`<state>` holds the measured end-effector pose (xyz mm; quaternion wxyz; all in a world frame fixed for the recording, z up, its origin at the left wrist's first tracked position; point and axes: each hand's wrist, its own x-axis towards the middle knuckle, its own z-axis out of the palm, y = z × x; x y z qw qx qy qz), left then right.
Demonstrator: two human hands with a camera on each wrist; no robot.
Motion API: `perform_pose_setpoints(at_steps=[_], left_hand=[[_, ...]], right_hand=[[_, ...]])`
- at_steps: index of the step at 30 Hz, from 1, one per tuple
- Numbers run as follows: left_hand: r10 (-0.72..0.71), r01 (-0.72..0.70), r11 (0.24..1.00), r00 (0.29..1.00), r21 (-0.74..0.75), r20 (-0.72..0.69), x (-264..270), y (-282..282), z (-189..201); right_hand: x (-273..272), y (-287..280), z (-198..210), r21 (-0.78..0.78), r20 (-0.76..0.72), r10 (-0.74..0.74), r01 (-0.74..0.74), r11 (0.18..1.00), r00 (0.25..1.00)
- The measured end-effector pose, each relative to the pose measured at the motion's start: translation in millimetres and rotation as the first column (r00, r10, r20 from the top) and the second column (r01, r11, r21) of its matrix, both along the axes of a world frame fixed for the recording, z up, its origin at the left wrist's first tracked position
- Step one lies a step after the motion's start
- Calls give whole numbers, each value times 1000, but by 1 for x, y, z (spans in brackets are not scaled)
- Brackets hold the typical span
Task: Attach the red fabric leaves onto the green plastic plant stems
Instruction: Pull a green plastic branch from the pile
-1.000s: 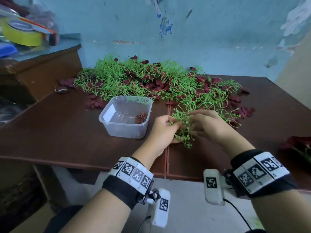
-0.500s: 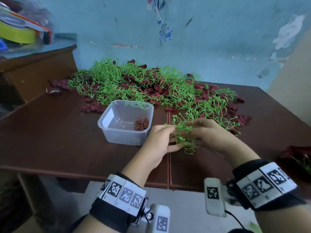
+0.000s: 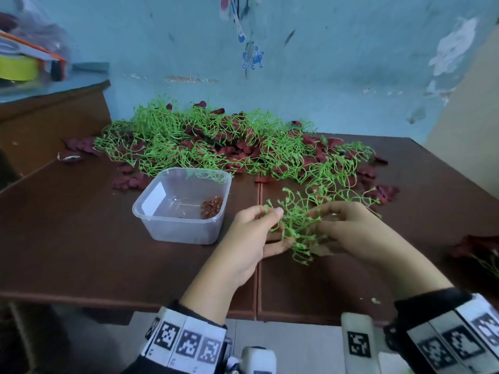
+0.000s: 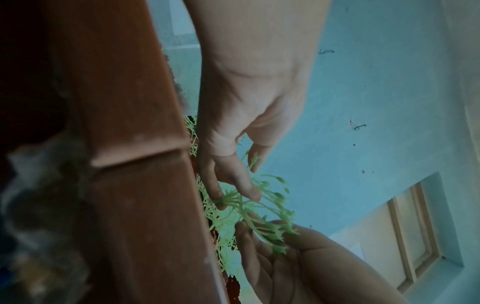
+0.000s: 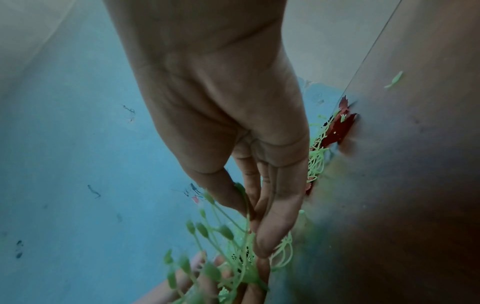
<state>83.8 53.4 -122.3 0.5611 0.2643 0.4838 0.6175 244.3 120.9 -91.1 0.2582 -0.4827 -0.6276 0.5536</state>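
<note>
A bare green plastic stem cluster (image 3: pixel 297 225) hangs just above the brown table (image 3: pixel 81 252), held between both hands. My left hand (image 3: pixel 259 228) pinches its left side with thumb and fingers; in the left wrist view the fingers (image 4: pixel 233 185) close round the stem bundle (image 4: pixel 259 216). My right hand (image 3: pixel 343 225) pinches the right side; the right wrist view shows thumb and fingers (image 5: pixel 259 205) meeting on the stems (image 5: pixel 221 246). A big heap of green stems (image 3: pixel 202 141) mixed with dark red fabric leaves (image 3: pixel 237 155) lies at the back.
A clear plastic tub (image 3: pixel 183 203) holding a little pile of red-brown bits stands left of my hands. More red leaves (image 3: pixel 383 191) lie at the right, and a leafy piece (image 3: pixel 478 249) sits at the right edge. A blue wall (image 3: pixel 324 63) closes the back.
Both hands have lifted the stem cluster slightly and drawn it toward me; the cluster has turned and spread between the fingers. The camera has tilted a little.
</note>
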Motion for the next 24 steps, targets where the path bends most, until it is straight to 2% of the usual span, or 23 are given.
perform_pose_setpoints(at_steps=[6, 10, 14, 24], left_hand=[[16, -16, 998, 1000, 54, 13, 0, 1, 1], [52, -51, 997, 999, 61, -4, 3, 2, -2], [62, -58, 997, 996, 56, -67, 8, 1, -6], [88, -86, 996, 992, 22, -94, 5, -2, -6]], right_hand=[[6, 0, -2, -57, -184, -31, 21, 998, 983], [3, -4, -2, -114, -273, 19, -52, 992, 962], [-1, -6, -3, -60, -211, 90, -105, 993, 973], [-2, -1, -7, -11, -222, 57, -61, 998, 973]])
